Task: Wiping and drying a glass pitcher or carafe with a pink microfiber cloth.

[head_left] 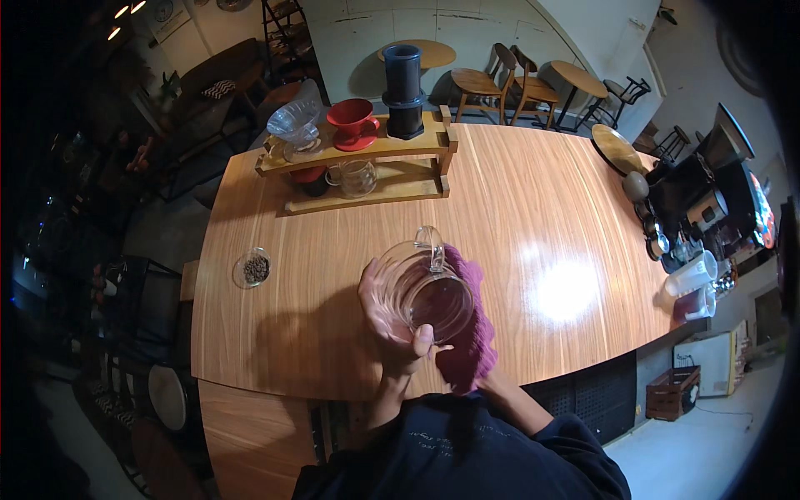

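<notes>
Above the near middle of the table I hold a clear glass coffee server (442, 307), tilted, its handle pointing away from me. My left hand (388, 321) is closed round its left side, with the thumb over the near rim. A purple cloth (477, 337) presses along the server's right side. My right hand (493, 387) is at the cloth, which covers nearly all its fingers; only the wrist side shows clearly. To the left on the table sits a small glass dish (242, 275) of dark coffee beans (257, 267).
A wooden two-tier stand (333, 156) at the back carries a clear dripper (293, 122), a red dripper (353, 123) and a dark cylindrical brewer (403, 87). A glass pot (358, 178) stands below. Dark machines (687, 196) and plastic cups (693, 273) line the right edge.
</notes>
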Available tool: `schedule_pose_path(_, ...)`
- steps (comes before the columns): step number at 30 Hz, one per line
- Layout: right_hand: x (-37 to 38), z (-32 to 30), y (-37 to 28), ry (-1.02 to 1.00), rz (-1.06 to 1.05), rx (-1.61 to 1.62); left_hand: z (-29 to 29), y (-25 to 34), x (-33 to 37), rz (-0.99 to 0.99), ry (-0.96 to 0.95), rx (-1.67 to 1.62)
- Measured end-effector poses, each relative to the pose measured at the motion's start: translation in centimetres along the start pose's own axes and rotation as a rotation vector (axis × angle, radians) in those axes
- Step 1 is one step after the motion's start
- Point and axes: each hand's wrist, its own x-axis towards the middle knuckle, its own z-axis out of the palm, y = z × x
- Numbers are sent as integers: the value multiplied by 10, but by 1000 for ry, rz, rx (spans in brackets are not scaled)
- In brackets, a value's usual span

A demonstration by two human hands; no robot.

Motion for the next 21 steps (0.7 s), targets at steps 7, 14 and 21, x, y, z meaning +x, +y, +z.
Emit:
schedule_pose_path(7, -40, -7, 7, -39, -105, -42, 4, -7, -2, 87, 77, 236)
schedule_pose_path(14, -10, -66, -44, 67, -234, -49, -12, 3, 2, 394, -33, 437)
schedule_pose_path(21, -40, -44, 37, -355, -149, 263, -12, 30, 7, 651, -126, 662)
